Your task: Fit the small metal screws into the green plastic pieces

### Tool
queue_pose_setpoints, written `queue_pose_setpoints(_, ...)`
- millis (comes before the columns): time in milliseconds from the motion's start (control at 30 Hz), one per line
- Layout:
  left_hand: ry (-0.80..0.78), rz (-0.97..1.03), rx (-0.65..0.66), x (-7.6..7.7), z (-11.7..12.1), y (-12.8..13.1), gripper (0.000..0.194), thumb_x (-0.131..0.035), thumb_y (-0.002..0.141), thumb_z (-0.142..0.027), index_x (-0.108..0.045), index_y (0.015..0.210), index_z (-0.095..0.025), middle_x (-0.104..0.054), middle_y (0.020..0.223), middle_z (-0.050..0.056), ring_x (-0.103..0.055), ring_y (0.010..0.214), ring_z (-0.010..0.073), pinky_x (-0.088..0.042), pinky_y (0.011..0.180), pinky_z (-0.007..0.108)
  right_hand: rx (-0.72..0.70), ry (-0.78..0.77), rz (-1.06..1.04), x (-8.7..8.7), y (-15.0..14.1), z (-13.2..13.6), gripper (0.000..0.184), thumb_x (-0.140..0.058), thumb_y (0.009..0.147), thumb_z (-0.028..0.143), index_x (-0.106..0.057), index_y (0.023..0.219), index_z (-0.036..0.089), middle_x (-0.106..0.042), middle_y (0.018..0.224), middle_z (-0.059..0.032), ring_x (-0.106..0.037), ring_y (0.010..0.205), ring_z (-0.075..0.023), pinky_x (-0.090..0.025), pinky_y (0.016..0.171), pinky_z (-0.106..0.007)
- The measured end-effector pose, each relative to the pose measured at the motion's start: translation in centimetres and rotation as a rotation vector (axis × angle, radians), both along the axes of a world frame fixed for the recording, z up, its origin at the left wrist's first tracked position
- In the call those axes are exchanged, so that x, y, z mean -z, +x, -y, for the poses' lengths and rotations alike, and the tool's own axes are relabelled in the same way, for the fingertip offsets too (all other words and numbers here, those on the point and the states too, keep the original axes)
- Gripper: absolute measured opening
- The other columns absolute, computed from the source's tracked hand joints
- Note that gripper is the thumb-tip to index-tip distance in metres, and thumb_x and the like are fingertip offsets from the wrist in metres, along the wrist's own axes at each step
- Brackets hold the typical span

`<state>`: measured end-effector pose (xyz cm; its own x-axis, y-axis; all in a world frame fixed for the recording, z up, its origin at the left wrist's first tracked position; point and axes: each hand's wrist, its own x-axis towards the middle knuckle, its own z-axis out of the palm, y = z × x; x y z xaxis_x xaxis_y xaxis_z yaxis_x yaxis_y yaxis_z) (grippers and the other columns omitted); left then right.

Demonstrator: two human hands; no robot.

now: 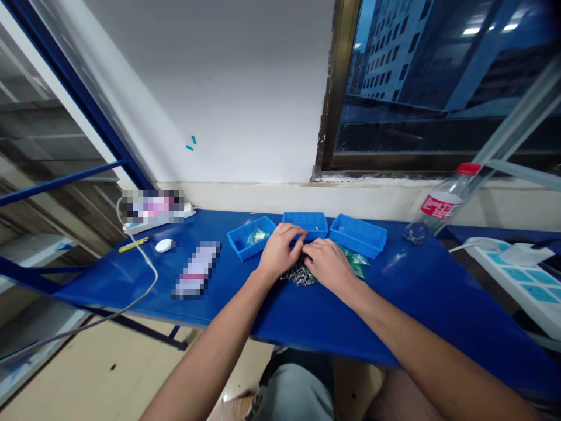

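Observation:
A small pile of metal screws (300, 276) lies on the blue table beneath my hands. My left hand (280, 250) is over the pile's left side, its fingers bent and the thumb close to the fingertips. From the right, my right hand (328, 264) reaches over the same pile with curled fingers, its fingertips near my left thumb. Whatever either hand pinches is too small or hidden to make out. Green-and-clear plastic bags (358, 261) lie just right of my right hand, which partly covers them.
Behind my hands stand a left blue bin (240, 248) holding a small clear bag, a middle bin (302, 218) and a right bin (357, 234). A bottle (440, 204) stands right. Left are a white mouse-like object (164, 245), yellow cutter (134, 244) and cable (151, 280).

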<state>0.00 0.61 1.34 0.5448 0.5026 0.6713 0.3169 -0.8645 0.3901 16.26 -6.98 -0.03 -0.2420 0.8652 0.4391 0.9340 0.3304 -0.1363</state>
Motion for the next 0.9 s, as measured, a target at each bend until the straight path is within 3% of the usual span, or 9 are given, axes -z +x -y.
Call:
queue_pose_setpoints(167,-0.078,0.029,-0.052,-0.2,0.2,-0.1,0.023,-0.054,0.104,-0.028,-0.073,0.113,-0.019,-0.076,0.111,0.010,-0.068,0.106,0.0246,-0.052,0.100,0.041,-0.048,0.115,-0.379,0.4,0.7,-0.5,0.019,-0.059,0.093,0.014,-0.071,0.106,0.022,-0.076,0.098,-0.0071,-0.069,0.092,-0.0235,-0.054,0.085,-0.037)
queue_pose_setpoints(267,-0.200,0.008,-0.071,-0.5,0.6,-0.2,0.032,-0.050,0.106,-0.034,-0.073,0.121,-0.019,-0.079,0.095,0.008,-0.073,0.087,0.0221,-0.054,0.090,0.036,-0.100,0.156,-0.582,0.2,1.1,-0.6,0.021,-0.058,0.095,0.017,-0.071,0.111,0.023,-0.076,0.100,-0.0057,-0.070,0.081,-0.0206,-0.058,0.082,-0.035)
queue_pose_setpoints(367,-0.389,0.007,0.027,-0.7,0.9,-0.2,0.040,-0.047,0.108,-0.042,-0.074,0.126,-0.019,-0.079,0.081,0.004,-0.072,0.071,0.0191,-0.056,0.079,0.031,-0.111,0.200,-0.660,-0.2,1.4,-0.4,0.014,-0.059,0.097,0.022,-0.073,0.101,0.024,-0.077,0.099,-0.0055,-0.071,0.084,-0.0214,-0.059,0.083,-0.036)
queue_pose_setpoints(500,-0.613,0.132,0.188,-0.3,0.5,0.1,0.044,-0.053,0.103,-0.051,-0.079,0.119,-0.018,-0.081,0.094,0.006,-0.074,0.077,0.0202,-0.058,0.073,0.029,-0.102,0.242,-0.643,-0.7,1.5,0.1,0.012,-0.062,0.097,0.024,-0.073,0.099,0.024,-0.077,0.100,-0.0051,-0.071,0.089,-0.0224,-0.058,0.087,-0.038)
queue_pose_setpoints(667,-0.809,0.289,0.235,0.3,-0.6,0.3,0.042,-0.077,0.087,-0.051,-0.081,0.110,-0.016,-0.081,0.110,0.010,-0.077,0.095,0.0248,-0.062,0.089,0.036,-0.088,0.187,-0.694,-0.6,1.2,0.1,0.011,-0.063,0.096,0.025,-0.070,0.104,0.023,-0.075,0.104,-0.0085,-0.071,0.088,-0.0232,-0.061,0.085,-0.040)
queue_pose_setpoints(900,-0.939,0.429,0.226,0.6,-1.0,0.1,0.041,-0.091,0.074,-0.038,-0.078,0.105,-0.014,-0.081,0.109,0.013,-0.078,0.102,0.0259,-0.058,0.104,0.045,-0.126,0.080,-0.933,-0.1,1.2,-0.3,0.019,-0.068,0.093,0.034,-0.069,0.108,0.022,-0.077,0.109,-0.0079,-0.077,0.094,-0.0239,-0.065,0.090,-0.042)
